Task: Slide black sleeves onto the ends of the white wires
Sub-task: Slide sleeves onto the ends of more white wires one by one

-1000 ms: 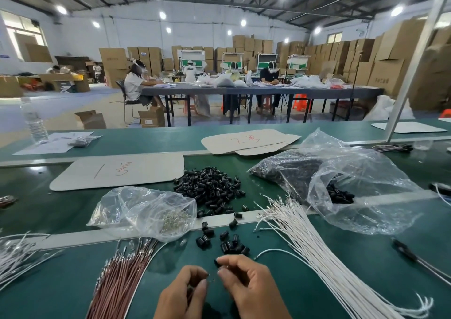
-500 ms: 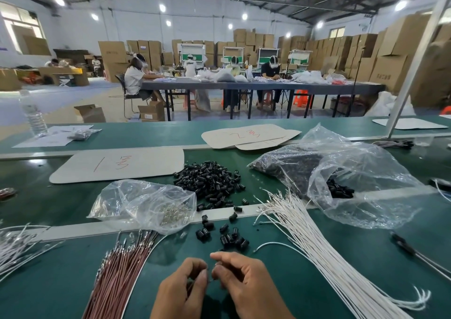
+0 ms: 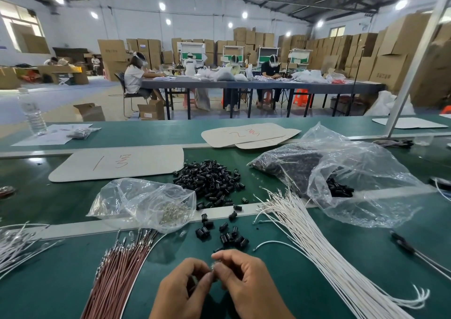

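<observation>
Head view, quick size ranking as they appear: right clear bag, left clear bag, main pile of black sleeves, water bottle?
1. right clear bag
2. left clear bag
3. pile of black sleeves
4. water bottle, though it stands farther back, so its real size against the others is unsure.

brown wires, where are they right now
Head view, lower left: the brown wires lie on the green table, left of the left hand and in front of the clear bag of metal terminals.

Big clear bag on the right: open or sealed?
Open. The bag has its mouth gaping toward the white wires, and loose black sleeves sit just inside the opening.
</observation>
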A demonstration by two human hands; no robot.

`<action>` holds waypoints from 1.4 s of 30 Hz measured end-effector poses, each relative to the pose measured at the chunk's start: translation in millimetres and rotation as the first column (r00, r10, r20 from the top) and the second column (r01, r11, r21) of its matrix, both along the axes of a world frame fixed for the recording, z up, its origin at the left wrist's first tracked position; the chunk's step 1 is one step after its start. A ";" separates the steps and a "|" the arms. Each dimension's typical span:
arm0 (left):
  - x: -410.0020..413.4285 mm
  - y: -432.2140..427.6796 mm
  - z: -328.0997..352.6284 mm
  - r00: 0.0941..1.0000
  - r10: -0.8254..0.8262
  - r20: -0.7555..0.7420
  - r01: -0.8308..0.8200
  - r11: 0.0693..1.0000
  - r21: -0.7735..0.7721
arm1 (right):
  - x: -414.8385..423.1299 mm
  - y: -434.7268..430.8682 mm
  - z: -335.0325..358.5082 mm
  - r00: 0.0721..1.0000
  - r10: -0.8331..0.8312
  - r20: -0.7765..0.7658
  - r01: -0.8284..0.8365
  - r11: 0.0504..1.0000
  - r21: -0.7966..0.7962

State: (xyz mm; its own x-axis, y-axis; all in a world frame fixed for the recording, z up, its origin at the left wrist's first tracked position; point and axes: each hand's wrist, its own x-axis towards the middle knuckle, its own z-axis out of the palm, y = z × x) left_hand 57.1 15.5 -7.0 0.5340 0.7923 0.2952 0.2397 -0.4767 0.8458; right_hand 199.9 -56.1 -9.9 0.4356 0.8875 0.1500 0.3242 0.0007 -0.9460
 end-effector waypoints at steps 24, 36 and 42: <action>2.1 9.8 -3.4 0.995 0.069 0.075 -0.050 0.973 -0.227 | 5.4 1.9 -4.5 0.993 0.072 -0.089 -0.070 0.997 0.030; 3.5 7.4 -4.3 0.996 0.041 0.081 -0.023 0.977 -0.211 | 4.5 2.3 -5.0 0.993 0.105 -0.051 -0.102 0.993 0.052; 3.4 6.0 -2.1 0.996 0.049 0.078 -0.033 0.978 -0.204 | 4.9 2.4 -6.0 0.995 0.090 -0.037 -0.087 0.994 0.061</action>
